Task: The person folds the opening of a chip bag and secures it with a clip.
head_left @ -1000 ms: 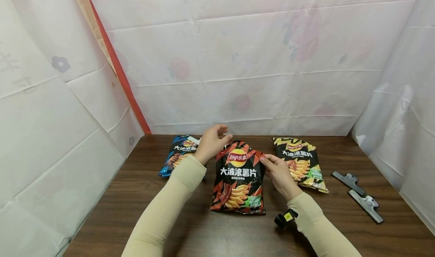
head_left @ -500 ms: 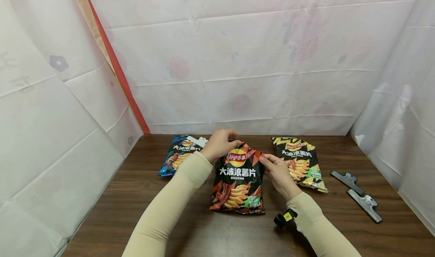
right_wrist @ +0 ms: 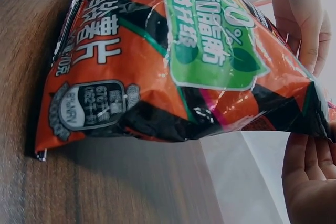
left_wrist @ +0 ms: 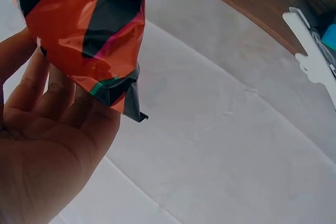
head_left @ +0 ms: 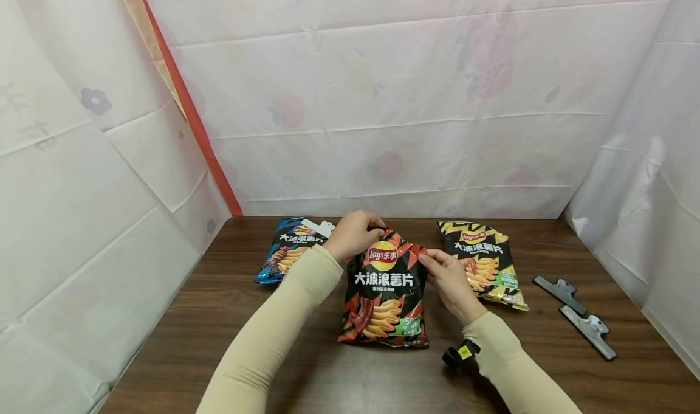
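Note:
A red and black chip bag (head_left: 383,295) stands propped nearly upright in the middle of the head view, its lower edge on the table. My left hand (head_left: 355,234) pinches its top left corner between thumb and fingers. In the left wrist view, the fingers of that hand (left_wrist: 52,145) lie behind the bag's red corner (left_wrist: 89,30). The bag's top right corner is pinched by my right hand (head_left: 449,283). From the right wrist, the bag's front (right_wrist: 157,66) fills much of the view, and the right hand (right_wrist: 312,177) is at its corner.
A blue chip bag (head_left: 281,253) with a white clip (head_left: 319,227) at its top lies back left on the wooden table (head_left: 208,329). Behind my right hand lies a yellow and black chip bag (head_left: 481,262). Farther right are a dark clip (head_left: 560,292) and a silver-grey clip (head_left: 589,331).
My left hand has come down and right onto the red bag's top left corner and now pinches it, uncovering the white clip. The right hand has kept its hold, barely moving.

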Motion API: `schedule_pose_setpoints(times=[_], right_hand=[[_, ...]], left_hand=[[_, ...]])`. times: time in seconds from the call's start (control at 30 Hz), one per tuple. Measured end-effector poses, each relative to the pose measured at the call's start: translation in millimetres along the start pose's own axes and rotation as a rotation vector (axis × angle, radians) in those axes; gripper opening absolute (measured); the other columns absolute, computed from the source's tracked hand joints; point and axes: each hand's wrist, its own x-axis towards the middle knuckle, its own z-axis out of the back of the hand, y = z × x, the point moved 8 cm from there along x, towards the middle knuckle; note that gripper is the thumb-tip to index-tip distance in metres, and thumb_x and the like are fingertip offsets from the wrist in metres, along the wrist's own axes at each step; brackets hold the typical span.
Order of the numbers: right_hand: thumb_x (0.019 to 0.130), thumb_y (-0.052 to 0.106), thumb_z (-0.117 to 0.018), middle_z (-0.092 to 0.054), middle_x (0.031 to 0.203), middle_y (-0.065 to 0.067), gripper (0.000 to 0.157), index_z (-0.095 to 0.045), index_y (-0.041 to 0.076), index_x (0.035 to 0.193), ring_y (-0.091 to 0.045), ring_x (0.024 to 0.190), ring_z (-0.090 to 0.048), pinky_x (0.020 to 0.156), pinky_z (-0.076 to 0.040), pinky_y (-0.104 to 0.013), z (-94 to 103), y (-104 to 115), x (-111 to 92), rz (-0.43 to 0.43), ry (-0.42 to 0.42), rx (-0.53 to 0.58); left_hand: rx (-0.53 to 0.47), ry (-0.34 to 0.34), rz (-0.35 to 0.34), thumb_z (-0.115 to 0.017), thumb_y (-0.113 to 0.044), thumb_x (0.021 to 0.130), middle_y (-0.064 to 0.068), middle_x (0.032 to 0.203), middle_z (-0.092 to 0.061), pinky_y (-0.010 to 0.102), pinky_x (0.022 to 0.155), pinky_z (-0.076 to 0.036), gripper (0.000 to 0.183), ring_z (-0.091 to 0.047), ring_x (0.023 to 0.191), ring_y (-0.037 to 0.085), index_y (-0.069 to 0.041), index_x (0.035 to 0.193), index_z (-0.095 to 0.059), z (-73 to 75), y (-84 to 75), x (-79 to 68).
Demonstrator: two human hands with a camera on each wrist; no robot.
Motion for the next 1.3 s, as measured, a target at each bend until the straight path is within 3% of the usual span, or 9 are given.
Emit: schedule_pose_setpoints(times=[0.13, 0.37, 0.63, 0.97, 1.3], right_hand=[[0.097, 0.021, -0.062, -0.069, 0.087, 0.010, 0.009, -0.065, 0.013, 0.098, -0.006, 0.083, -0.066, 0.076, -0.056, -0.023, 0.7, 1.3, -1.1, 0.014, -0.008, -0.028], [0.097, 0.026, -0.063, -0.068, 0.089, 0.011, 0.023, -0.065, 0.005, 0.109, -0.004, 0.084, -0.067, 0.078, -0.055, -0.023, 4.1, 4.0, -4.9, 0.017, -0.036, -0.100], [0.096, 0.025, -0.065, -0.066, 0.091, 0.012, 0.032, -0.061, 0.001, 0.117, -0.003, 0.085, -0.067, 0.077, -0.055, -0.021, 6.2, 3.3, -7.5, -0.012, -0.055, -0.121], [0.092, 0.028, -0.070, -0.064, 0.088, 0.010, 0.026, -0.068, 0.006, 0.105, -0.006, 0.081, -0.060, 0.074, -0.052, -0.023, 6.7, 2.2, -12.0, -0.037, -0.063, -0.183], [0.091, 0.028, -0.071, -0.063, 0.090, 0.007, 0.020, -0.070, 0.008, 0.097, -0.007, 0.082, -0.065, 0.076, -0.055, -0.024, 9.2, 3.7, -11.4, 0.006, -0.084, -0.199]], left_hand=[[-0.011, -0.026, -0.001, -0.059, -0.020, 0.099, 0.004, 0.105, -0.072, 0.033, 0.077, -0.053, 0.019, -0.064, 0.086, 0.014, -0.013, 0.109, -0.073, 1.5, 0.5, -1.2], [-0.060, -0.055, -0.003, -0.058, -0.020, 0.100, 0.002, 0.099, -0.072, 0.028, 0.064, -0.048, 0.019, -0.061, 0.072, 0.012, -0.014, 0.108, -0.074, 1.6, 1.5, -4.3], [-0.075, -0.086, -0.001, -0.059, -0.020, 0.099, 0.001, 0.102, -0.072, 0.030, 0.070, -0.050, 0.018, -0.062, 0.079, 0.011, -0.016, 0.108, -0.074, 2.2, 2.1, -7.3], [-0.110, -0.093, -0.014, -0.060, -0.019, 0.099, 0.002, 0.096, -0.072, 0.027, 0.061, -0.046, 0.018, -0.058, 0.067, 0.012, -0.015, 0.108, -0.074, 2.3, 0.7, -9.4], [-0.127, -0.081, -0.015, -0.059, -0.018, 0.100, 0.001, 0.097, -0.072, 0.027, 0.062, -0.046, 0.018, -0.059, 0.070, 0.011, -0.015, 0.108, -0.074, 4.3, 0.3, -9.9]])
